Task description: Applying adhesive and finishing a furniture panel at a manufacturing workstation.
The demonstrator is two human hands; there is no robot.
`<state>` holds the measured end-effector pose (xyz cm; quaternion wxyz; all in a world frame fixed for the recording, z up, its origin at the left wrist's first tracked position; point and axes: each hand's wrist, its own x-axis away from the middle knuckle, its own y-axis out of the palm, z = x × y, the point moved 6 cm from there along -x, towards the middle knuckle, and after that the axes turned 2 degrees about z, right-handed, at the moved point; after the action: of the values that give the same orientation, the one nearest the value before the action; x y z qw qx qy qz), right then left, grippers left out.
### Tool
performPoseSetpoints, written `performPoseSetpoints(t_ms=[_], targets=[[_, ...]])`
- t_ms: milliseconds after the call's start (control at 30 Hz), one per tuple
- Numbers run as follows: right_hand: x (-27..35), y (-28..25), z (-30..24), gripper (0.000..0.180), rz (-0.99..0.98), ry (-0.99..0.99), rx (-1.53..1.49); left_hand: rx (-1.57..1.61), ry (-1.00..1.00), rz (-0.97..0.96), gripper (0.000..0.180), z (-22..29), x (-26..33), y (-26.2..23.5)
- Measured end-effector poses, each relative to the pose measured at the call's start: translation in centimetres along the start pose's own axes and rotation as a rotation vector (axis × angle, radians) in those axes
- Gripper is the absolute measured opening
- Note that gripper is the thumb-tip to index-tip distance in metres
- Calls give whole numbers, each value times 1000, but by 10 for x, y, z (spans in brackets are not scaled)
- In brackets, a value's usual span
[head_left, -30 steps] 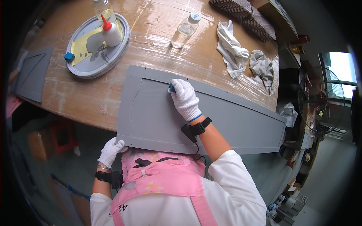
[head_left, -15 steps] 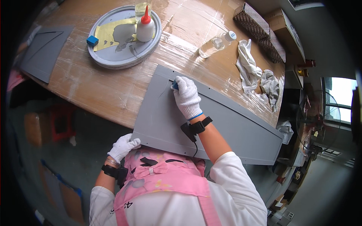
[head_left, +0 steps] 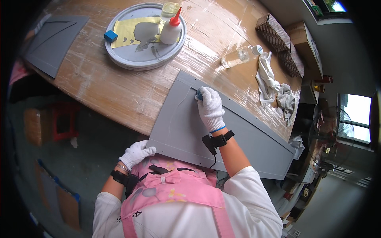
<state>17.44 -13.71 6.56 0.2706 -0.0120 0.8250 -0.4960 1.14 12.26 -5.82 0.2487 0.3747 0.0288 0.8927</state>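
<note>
My right hand (head_left: 211,108), in a white knit glove, pinches a small blue block (head_left: 199,94) against the grey panel (head_left: 246,137), close to its far left corner. The panel is long, tapers toward the right, and has a raised border with small dark holes. A faint curved line runs across its left part. My left hand (head_left: 135,154), also gloved, holds the near left corner of the panel, thumb on the edge; its fingertips are partly hidden. Both wrists wear black straps with small devices.
On the film-covered table (head_left: 95,91) stands a round grey lid (head_left: 115,55) with a yellow sheet, grey paste, another blue block (head_left: 110,36), a red-tipped squeeze bottle (head_left: 170,33) and a cup. A clear bottle (head_left: 238,56) and crumpled cloths (head_left: 266,77) lie rightward. Another person's panel (head_left: 51,43) is far left.
The whole view has shifted, so the table and panel sit farther right in the picture. My right hand and its block have moved only slightly on the panel; my left hand keeps the corner.
</note>
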Motion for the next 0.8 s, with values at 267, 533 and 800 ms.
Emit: performPoseSetpoints(t_ms=[267, 533, 800], targets=[[-6, 22, -1, 50, 15, 14, -45, -11, -28, -45, 48, 6, 0, 0], [23, 4, 26, 51, -56, 115, -9, -15, -50, -61, 48, 6, 1, 1], [-10, 15, 10, 37, 154, 376, -317, -59, -38, -54, 52, 10, 2, 0]])
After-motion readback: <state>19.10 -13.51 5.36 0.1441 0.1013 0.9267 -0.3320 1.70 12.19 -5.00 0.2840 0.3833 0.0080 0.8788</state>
